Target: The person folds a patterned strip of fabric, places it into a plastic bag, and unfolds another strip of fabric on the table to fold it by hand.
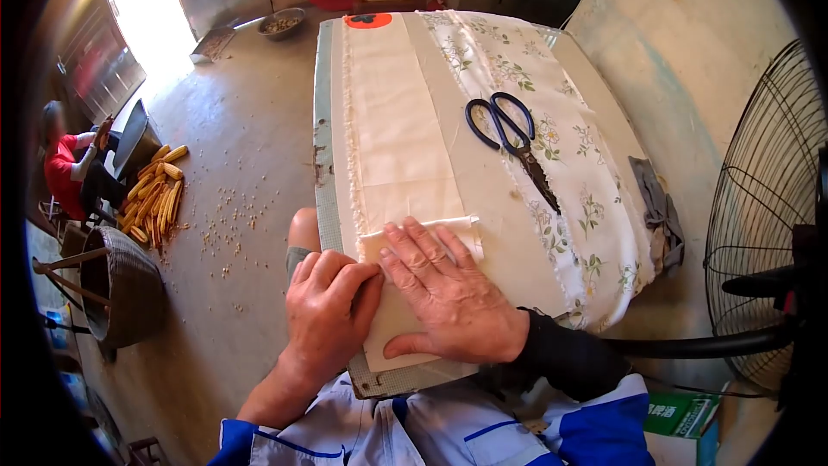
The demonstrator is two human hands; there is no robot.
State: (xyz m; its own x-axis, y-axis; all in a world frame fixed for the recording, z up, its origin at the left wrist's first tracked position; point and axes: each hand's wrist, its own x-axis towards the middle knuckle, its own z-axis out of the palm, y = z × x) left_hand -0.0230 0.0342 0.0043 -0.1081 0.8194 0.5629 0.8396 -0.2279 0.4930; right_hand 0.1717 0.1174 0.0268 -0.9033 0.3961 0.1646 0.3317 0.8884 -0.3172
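Note:
A long cream cloth strip (401, 121) with a frayed left edge lies lengthwise on the table, its near end folded over. Flat across that fold, my right hand (453, 298) presses down with the fingers spread. My left hand (330, 298) is closed at the fold's left corner, thumb and forefinger pressed together; what lies between them is hidden. Black-handled scissors (520, 148), dark-bladed and slightly open, rest to the right on a white floral cloth (595, 207) that hangs over the table's right side. A round orange-red patch with a dark figure (369, 21) shows at the strip's far end.
The table edge (323, 155) is worn. A wire-caged fan (763, 198) stands close on the right; a grey rag (660, 216) hangs by the table. On the left floor are corn cobs (155, 198), loose kernels, a woven basket (125, 289) and a seated person (73, 160).

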